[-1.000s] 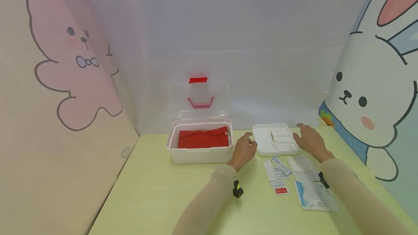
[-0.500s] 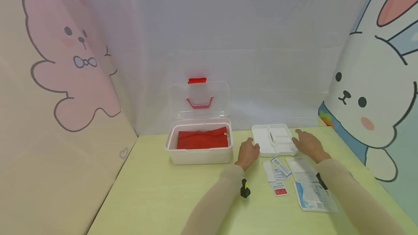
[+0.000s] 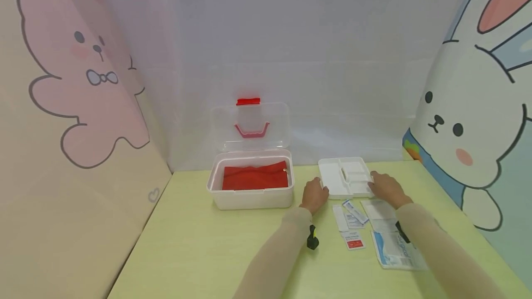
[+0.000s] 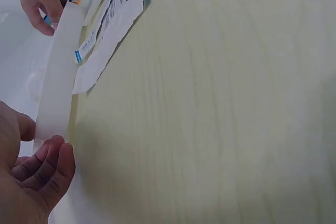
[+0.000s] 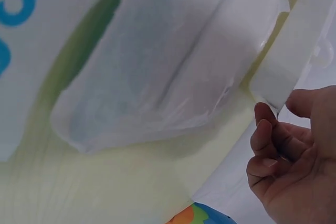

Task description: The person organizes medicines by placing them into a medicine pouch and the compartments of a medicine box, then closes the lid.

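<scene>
A white compartment tray [image 3: 331,180] lies at the back right of the table, right of the storage box. My left hand [image 3: 314,195] pinches its left edge; in the left wrist view the thumb is on one side and the fingers [image 4: 62,169] on the other. At the opposite edge my right hand [image 3: 387,189] pinches the tray's corner between thumb and forefinger [image 5: 265,113], its other fingers curled. Whether the tray touches the table is hard to tell. To the left stands the white box [image 3: 253,200], its clear lid [image 3: 224,126] raised, with a red pouch [image 3: 254,177] inside.
In front of the tray lie several small paper packets [image 3: 353,240] and a slim wrapped strip [image 3: 355,212]. A white packet [image 3: 376,210] and a blue-and-white package [image 3: 392,253] lie partly under my right forearm. A white curtain [image 3: 353,82] hangs behind the table.
My left hand has moved right and down from beside the box to the tray's left edge. My right hand has moved slightly down and left onto the right edge.
</scene>
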Tool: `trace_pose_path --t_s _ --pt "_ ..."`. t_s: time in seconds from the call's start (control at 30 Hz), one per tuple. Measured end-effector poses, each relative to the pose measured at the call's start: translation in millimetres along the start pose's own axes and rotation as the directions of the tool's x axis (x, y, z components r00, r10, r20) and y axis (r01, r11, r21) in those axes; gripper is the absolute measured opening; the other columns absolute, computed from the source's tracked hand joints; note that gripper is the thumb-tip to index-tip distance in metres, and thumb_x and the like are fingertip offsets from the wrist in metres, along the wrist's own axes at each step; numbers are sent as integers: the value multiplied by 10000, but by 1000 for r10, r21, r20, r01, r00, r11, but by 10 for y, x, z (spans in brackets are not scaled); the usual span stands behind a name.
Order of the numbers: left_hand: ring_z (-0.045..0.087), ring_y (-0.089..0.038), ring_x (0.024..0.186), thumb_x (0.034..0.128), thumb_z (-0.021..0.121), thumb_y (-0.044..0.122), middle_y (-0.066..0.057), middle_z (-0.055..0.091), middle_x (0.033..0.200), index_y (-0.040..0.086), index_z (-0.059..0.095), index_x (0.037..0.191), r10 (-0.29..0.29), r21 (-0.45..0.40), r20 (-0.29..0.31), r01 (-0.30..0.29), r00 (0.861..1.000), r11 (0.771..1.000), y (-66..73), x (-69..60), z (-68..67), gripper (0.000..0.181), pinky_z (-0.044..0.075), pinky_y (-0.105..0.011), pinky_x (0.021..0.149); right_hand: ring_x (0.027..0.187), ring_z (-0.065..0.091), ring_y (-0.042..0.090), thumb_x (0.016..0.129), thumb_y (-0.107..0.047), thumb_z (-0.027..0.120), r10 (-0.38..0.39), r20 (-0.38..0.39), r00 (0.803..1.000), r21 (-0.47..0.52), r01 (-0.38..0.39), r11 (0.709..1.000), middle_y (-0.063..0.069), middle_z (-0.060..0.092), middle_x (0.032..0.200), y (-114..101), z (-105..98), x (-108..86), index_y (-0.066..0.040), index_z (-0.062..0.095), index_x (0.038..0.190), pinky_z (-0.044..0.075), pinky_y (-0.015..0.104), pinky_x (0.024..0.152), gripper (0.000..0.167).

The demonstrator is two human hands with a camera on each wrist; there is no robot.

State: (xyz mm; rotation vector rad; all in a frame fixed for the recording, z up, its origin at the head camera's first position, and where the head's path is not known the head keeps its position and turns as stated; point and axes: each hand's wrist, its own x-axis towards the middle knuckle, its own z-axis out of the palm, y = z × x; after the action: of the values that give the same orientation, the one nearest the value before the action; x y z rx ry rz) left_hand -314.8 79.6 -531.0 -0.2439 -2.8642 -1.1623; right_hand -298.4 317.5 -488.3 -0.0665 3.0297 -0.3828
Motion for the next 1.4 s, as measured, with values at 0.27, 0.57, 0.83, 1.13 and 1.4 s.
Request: trace_pose_path --t_s 0.27,0.57,0.83,1.13,1.4 --pt "548 -139 692 899 550 126 -124 707 895 -19 657 1120 48 -28 0 -48 999 998 -44 61 58 285 485 -279 634 846 630 417 973 -74 442 -17 -24 1000 -6 16 1000 336 621 988 23 57 13 164 480 1201 499 548 757 332" --pt "402 -141 586 870 581 106 -33 489 667 36 557 776 70 12 14 -70 997 997 -115 45 48 120 349 -257 518 734 588 325 949 -52 452 -50 -35 998 -7 50 999 286 618 897 -3 135 -10 149 512 1126 488 476 674 275" --pt "390 -136 570 840 601 114 -13 452 632 73 521 742 77 12 -49 -77 996 997 -92 102 -28 133 329 -252 510 719 584 316 953 -87 428 -79 -71 994 -6 78 997 267 624 891 -61 -17 35 133 513 1149 488 471 664 306" --pt "375 -103 531 840 614 135 29 396 600 86 534 729 83 -66 -57 -87 995 994 103 88 -116 145 322 -235 475 1026 592 538 957 -100 449 -94 -77 993 -51 90 995 392 584 1162 -34 -265 -56 184 464 1276 480 612 871 428" --pt "381 -84 510 827 629 130 44 418 584 83 571 752 114 -74 -115 -123 987 990 239 5 -266 106 319 -223 469 719 604 336 947 -93 457 -151 -110 982 -60 145 988 349 633 1000 -82 -465 -165 195 476 1244 510 529 703 414"
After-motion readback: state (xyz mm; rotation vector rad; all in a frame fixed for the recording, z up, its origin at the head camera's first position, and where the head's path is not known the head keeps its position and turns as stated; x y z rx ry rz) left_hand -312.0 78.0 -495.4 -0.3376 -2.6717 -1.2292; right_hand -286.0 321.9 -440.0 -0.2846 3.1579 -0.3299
